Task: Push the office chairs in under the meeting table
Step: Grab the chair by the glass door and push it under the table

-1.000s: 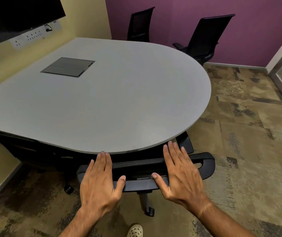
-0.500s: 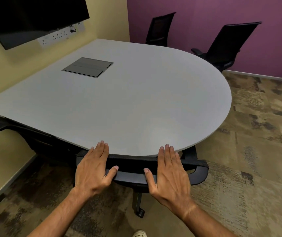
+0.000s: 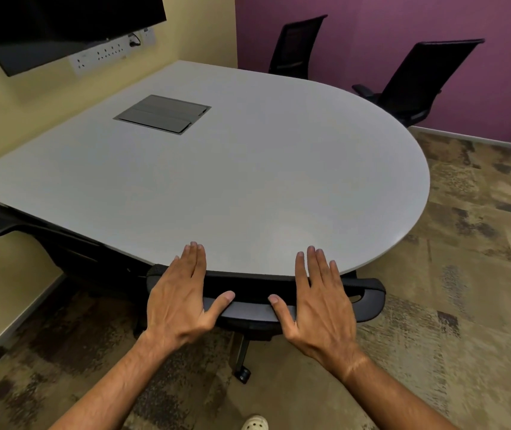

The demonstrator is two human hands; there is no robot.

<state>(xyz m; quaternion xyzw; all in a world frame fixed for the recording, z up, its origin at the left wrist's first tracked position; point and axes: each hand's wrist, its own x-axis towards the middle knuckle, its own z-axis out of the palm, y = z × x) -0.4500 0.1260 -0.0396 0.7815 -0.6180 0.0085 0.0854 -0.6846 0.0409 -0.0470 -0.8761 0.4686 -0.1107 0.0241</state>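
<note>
office chair (image 3: 266, 308) under table (image 3: 217, 187), hands flat on backrest

Meeting table (image 3: 248, 169): grey top, straight along the yellow wall side, rounded at the near and right end. Set flush into the top, toward the wall end, a dark grey cable hatch (image 3: 162, 114) with two flaps. Top otherwise bare. Carpeted floor (image 3: 465, 274): mottled brown and tan tiles, running beneath the table. Standing on the floor at the table's near edge, one black chair caster (image 3: 243, 374) on a spoke.
</note>
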